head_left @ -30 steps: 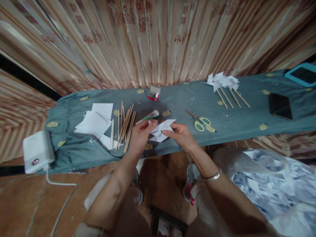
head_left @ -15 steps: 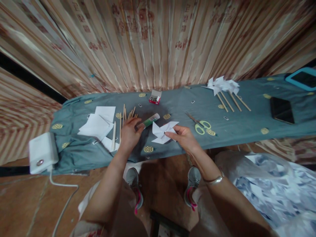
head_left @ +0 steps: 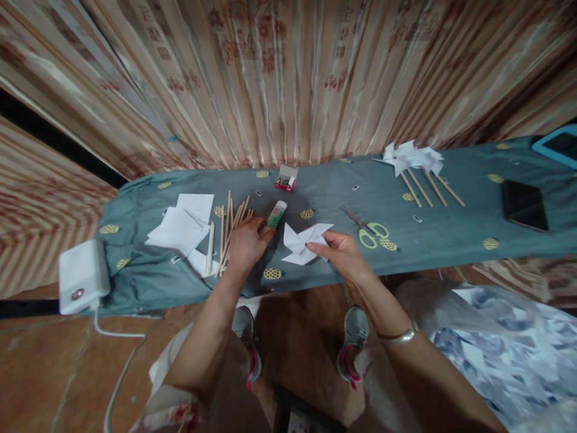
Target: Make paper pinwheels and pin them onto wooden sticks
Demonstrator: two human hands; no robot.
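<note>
My right hand (head_left: 346, 255) pinches a white paper pinwheel (head_left: 297, 242), thumb at its centre, where a small pin head shows. Close by, my left hand (head_left: 247, 243) is closed with thumb and fingers around the lower end of a green and white glue stick (head_left: 276, 214). Part of the stick is hidden by the fingers. Several thin wooden sticks (head_left: 230, 225) lie just beyond and beside the left hand, partly covered by it. Green-handled scissors (head_left: 367, 231) rest to the right of the pinwheel.
White paper squares (head_left: 180, 228) and a white pen-like stick (head_left: 210, 248) lie left. A small red box (head_left: 285, 179) of pins stands behind. Pinwheels on sticks (head_left: 412, 159) and a dark phone (head_left: 525, 205) lie right. A corded white device (head_left: 84, 276) sits at the left edge.
The glue stick has swung from slanting right to more upright in view, its white end now farther from the pinwheel. My right hand keeps hold of the pinwheel.
</note>
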